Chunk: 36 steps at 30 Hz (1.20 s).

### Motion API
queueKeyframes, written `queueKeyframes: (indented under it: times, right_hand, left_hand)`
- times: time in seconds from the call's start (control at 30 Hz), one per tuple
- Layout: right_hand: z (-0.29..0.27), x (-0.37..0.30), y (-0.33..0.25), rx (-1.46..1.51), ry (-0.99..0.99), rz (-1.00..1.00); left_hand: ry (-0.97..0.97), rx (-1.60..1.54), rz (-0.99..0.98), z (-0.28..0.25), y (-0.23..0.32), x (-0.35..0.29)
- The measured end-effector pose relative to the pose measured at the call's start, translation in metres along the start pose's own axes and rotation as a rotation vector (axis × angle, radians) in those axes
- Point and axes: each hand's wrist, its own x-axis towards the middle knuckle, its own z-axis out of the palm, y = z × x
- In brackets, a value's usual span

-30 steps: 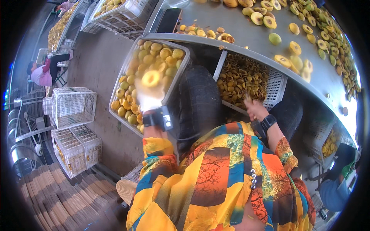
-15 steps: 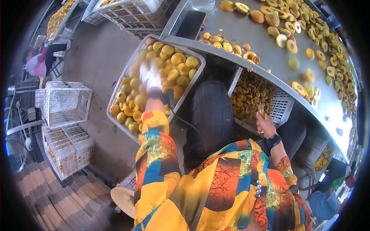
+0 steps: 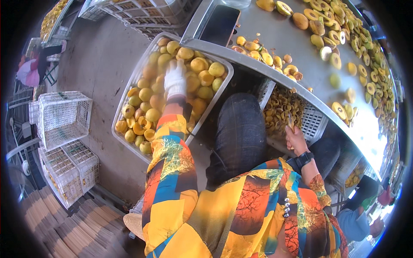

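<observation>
My left hand [image 3: 175, 81], in a white glove, lies on the whole yellow fruit [image 3: 152, 114], peach-like, filling a white crate [image 3: 160, 39]. Its fingers look stretched out over the fruit, slightly blurred, and nothing shows in its grip. On the right, my bare right hand [image 3: 297, 139] is closed round a slim yellow-handled tool [image 3: 291, 123] with a thin tip pointing away from me. Just beyond this hand, a second crate [image 3: 313, 124] holds many small brownish-yellow fruit pieces [image 3: 282, 105]. A dark watch [image 3: 304, 159] sits on my right wrist.
A metal table [image 3: 275, 38] runs along the far right, bearing many fruit halves [image 3: 338, 110], scraps [image 3: 266, 58] and a phone [image 3: 220, 25]. Stacked white crates [image 3: 64, 116] and flattened cardboard [image 3: 64, 219] stand left. Other people [image 3: 30, 72] sit at the left and lower right edges.
My left hand has moved slightly right and nearer among the fruit, and its blur has lessened. The view has shifted a little. My right hand keeps its hold on the tool.
</observation>
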Motion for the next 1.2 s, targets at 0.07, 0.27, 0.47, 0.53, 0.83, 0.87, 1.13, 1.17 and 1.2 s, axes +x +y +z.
queueKeyframes:
  times: [0.07, 0.27, 0.47, 0.53, 0.83, 0.87, 1.13, 1.17, 1.2]
  right_hand:
    - [0.008, 0.002, -0.008, -0.039, -0.005, -0.033]
    - [0.006, -0.001, -0.005, -0.114, 0.034, -0.115]
    - [0.003, 0.005, -0.001, -0.106, 0.014, -0.148]
    - [0.001, 0.005, -0.002, -0.101, 0.013, -0.161]
    - [-0.004, 0.004, 0.007, -0.037, 0.003, -0.14]
    - [-0.004, 0.005, 0.01, -0.031, 0.01, -0.136]
    - [0.005, 0.002, 0.001, -0.185, 0.022, -0.193]
    - [0.003, 0.0, 0.0, -0.172, 0.021, -0.188]
    - [0.0, 0.0, -0.001, -0.159, 0.02, -0.183]
  left_hand:
    - [-0.043, 0.001, 0.021, -0.007, -0.003, 0.004]
    - [-0.062, -0.046, -0.142, -0.049, 0.031, -0.03]
    - [-0.352, -0.199, -0.161, -0.04, 0.029, -0.038]
    - [-0.439, -0.336, -0.232, -0.071, 0.039, -0.03]
    - [-0.306, 0.055, -0.188, -0.051, 0.03, -0.033]
    - [-0.32, 0.064, -0.2, -0.055, 0.037, -0.035]
    - [-0.517, 0.204, -0.148, -0.023, 0.052, -0.021]
    - [-0.507, 0.176, -0.203, -0.032, 0.056, -0.016]
    - [-0.491, 0.214, -0.167, -0.012, 0.038, -0.012]
